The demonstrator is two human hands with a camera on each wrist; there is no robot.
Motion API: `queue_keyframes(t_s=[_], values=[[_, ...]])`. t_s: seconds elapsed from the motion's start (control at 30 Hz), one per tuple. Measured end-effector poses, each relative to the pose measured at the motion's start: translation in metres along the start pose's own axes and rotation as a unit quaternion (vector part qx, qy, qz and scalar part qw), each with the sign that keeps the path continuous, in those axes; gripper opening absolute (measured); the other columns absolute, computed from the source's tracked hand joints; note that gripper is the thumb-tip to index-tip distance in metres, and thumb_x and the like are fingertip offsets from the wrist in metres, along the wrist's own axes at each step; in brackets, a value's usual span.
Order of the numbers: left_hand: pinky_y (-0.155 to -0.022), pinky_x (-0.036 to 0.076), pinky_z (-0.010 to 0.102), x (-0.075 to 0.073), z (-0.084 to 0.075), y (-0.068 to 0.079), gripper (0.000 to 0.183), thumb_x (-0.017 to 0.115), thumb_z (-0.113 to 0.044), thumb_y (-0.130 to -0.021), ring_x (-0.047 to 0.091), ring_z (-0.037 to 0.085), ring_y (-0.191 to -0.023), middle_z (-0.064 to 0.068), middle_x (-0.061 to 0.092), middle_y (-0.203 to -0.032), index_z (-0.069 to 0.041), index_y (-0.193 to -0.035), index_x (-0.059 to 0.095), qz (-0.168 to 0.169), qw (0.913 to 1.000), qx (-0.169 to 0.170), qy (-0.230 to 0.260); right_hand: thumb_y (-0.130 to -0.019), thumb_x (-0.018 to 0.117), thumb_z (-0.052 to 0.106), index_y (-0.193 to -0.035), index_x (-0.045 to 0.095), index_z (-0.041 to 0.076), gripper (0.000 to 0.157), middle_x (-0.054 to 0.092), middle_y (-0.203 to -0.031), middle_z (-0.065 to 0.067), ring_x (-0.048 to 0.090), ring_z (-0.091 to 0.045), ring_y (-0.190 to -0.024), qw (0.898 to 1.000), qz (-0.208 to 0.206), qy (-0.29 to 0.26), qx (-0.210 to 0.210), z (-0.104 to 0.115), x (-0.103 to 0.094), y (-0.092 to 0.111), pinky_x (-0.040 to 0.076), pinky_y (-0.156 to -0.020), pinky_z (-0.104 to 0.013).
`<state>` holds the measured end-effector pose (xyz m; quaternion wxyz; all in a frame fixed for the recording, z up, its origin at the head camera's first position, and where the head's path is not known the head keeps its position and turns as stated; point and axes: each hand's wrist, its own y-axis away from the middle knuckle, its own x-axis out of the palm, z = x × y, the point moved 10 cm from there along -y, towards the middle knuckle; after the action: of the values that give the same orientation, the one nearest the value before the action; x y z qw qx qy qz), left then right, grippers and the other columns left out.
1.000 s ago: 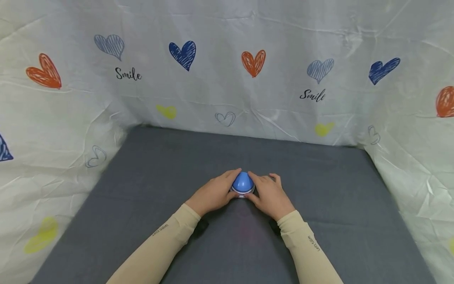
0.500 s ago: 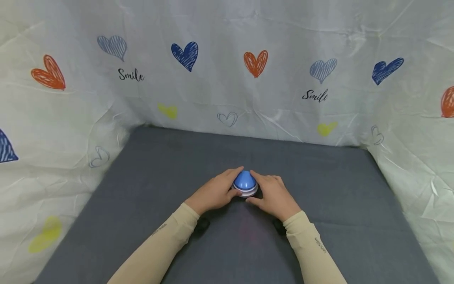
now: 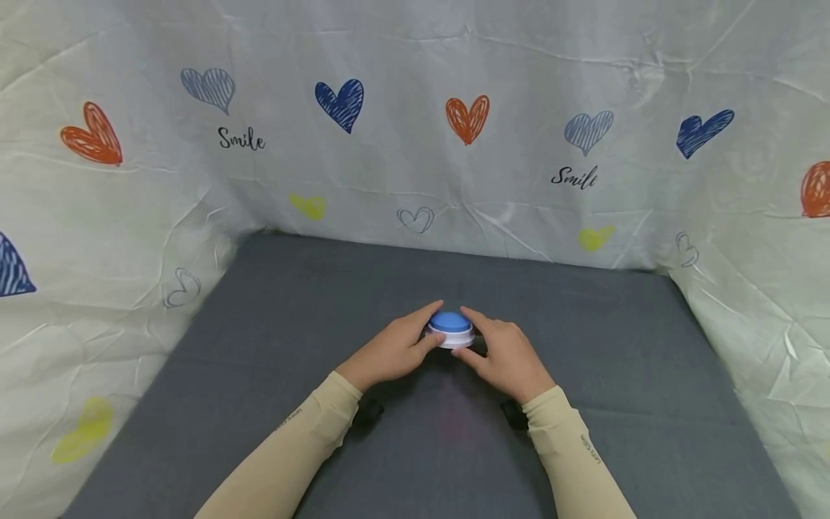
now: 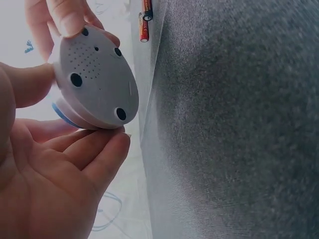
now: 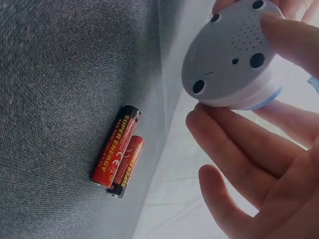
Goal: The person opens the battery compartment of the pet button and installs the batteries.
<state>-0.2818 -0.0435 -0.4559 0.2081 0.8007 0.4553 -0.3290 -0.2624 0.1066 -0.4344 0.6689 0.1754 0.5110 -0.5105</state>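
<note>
A round push-button buzzer (image 3: 451,322), blue dome on a white base, is held up over the dark table between both hands. My left hand (image 3: 392,349) grips its left side, thumb on the near rim and fingers round the far side. My right hand (image 3: 509,358) holds the right side; in the right wrist view its thumb lies on the underside and its fingers support the rim. The underside (image 4: 102,82) shows speaker holes, dark round feet and a small hole. Two red-and-black AAA batteries (image 5: 117,147) lie side by side on the cloth below, hidden in the head view.
A dark grey cloth (image 3: 311,288) covers the table. White sheeting (image 3: 402,58) printed with hearts and "Smile" hangs behind and along both sides. Dark wrist cameras (image 3: 368,412) sit under the sleeves.
The buzzer has tilted, so its dome looks flatter and more of the white base shows in the head view. It has shifted slightly right, and the right hand has moved a little outward.
</note>
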Motion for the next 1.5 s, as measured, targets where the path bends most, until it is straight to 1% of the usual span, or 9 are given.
queue_keyframes(t_s=[0.13,0.23,0.4,0.57,0.77,1.1,1.27,1.43,1.5], values=[[-0.121,0.044,0.052,-0.001,0.002,0.001,0.067,0.051,-0.045,-0.115,0.053,0.028,-0.151,0.012,0.045,-0.17,-0.016,-0.172,0.03,-0.004,0.9998,-0.006,0.019,-0.099,0.081,0.039,-0.155,0.059,0.012,0.066,0.08,-0.12,-0.012,0.077,-0.024,-0.095,1.0,-0.013,-0.001,0.005,-0.001,-0.003,0.001,0.062,-0.086,-0.044],[-0.118,0.048,0.051,0.0,0.003,0.001,0.067,0.05,-0.047,-0.115,0.058,0.026,-0.146,0.011,0.05,-0.167,-0.014,-0.171,0.033,-0.01,0.9991,-0.004,0.042,-0.098,0.08,0.034,-0.152,0.061,0.011,0.061,0.081,-0.112,-0.011,0.075,-0.022,-0.088,1.0,-0.026,0.007,0.01,0.0,-0.004,0.003,0.061,-0.08,-0.043],[-0.117,0.05,0.049,0.002,0.006,0.004,0.064,0.048,-0.05,-0.115,0.062,0.024,-0.143,0.009,0.055,-0.163,-0.015,-0.167,0.04,-0.016,0.9975,-0.012,0.067,-0.099,0.079,0.029,-0.148,0.066,0.011,0.053,0.08,-0.097,-0.008,0.069,-0.018,-0.076,0.998,-0.054,0.025,0.009,0.001,-0.006,0.007,0.058,-0.071,-0.039],[-0.111,0.053,0.05,-0.001,0.008,0.006,0.059,0.046,-0.052,-0.115,0.067,0.023,-0.134,0.006,0.065,-0.152,-0.018,-0.163,0.046,-0.033,0.9972,-0.026,0.061,-0.1,0.079,0.03,-0.146,0.067,0.01,0.051,0.078,-0.089,-0.007,0.064,-0.014,-0.069,0.997,-0.075,0.031,0.003,0.002,-0.007,0.007,0.054,-0.066,-0.034],[-0.11,0.054,0.05,-0.004,0.007,0.007,0.057,0.046,-0.051,-0.115,0.068,0.022,-0.13,0.005,0.066,-0.15,-0.018,-0.16,0.05,-0.04,0.9975,-0.034,0.048,-0.102,0.078,0.032,-0.144,0.069,0.011,0.048,0.074,-0.082,-0.003,0.06,-0.011,-0.065,0.996,-0.077,0.036,0.015,0.001,-0.009,0.006,0.051,-0.063,-0.031],[-0.103,0.056,0.048,-0.004,0.007,0.003,0.052,0.048,-0.044,-0.116,0.068,0.024,-0.121,0.011,0.067,-0.142,-0.008,-0.152,0.06,-0.045,0.9977,-0.047,0.017,-0.104,0.075,0.031,-0.14,0.073,0.011,0.041,0.064,-0.072,0.002,0.046,-0.007,-0.056,0.995,-0.08,0.048,0.028,0.001,-0.01,0.003,0.043,-0.058,-0.029],[-0.09,0.058,0.043,-0.001,0.01,0.001,0.046,0.052,-0.038,-0.116,0.069,0.019,-0.1,0.011,0.069,-0.129,-0.007,-0.148,0.064,-0.035,0.9976,-0.057,0.015,-0.104,0.075,0.031,-0.137,0.074,0.011,0.038,0.062,-0.07,0.004,0.045,-0.005,-0.056,0.996,-0.069,0.042,0.036,0.0,-0.008,0.002,0.042,-0.058,-0.028],[-0.095,0.055,0.043,0.002,0.011,0.0,0.049,0.061,-0.039,-0.112,0.066,0.019,-0.107,0.009,0.071,-0.128,-0.009,-0.15,0.063,-0.027,0.9981,-0.056,0.001,-0.105,0.073,0.03,-0.136,0.075,0.009,0.037,0.064,-0.07,0.002,0.048,-0.008,-0.056,0.997,-0.058,0.034,0.047,-0.001,-0.007,0.001,0.044,-0.058,-0.031],[-0.093,0.054,0.042,0.004,0.011,-0.001,0.051,0.064,-0.041,-0.11,0.065,0.018,-0.105,0.006,0.072,-0.122,-0.01,-0.15,0.063,-0.019,0.9984,-0.052,0.004,-0.106,0.072,0.03,-0.136,0.075,0.007,0.038,0.068,-0.074,-0.001,0.052,-0.01,-0.058,0.997,-0.052,0.03,0.053,-0.002,-0.005,0.001,0.047,-0.06,-0.034]])
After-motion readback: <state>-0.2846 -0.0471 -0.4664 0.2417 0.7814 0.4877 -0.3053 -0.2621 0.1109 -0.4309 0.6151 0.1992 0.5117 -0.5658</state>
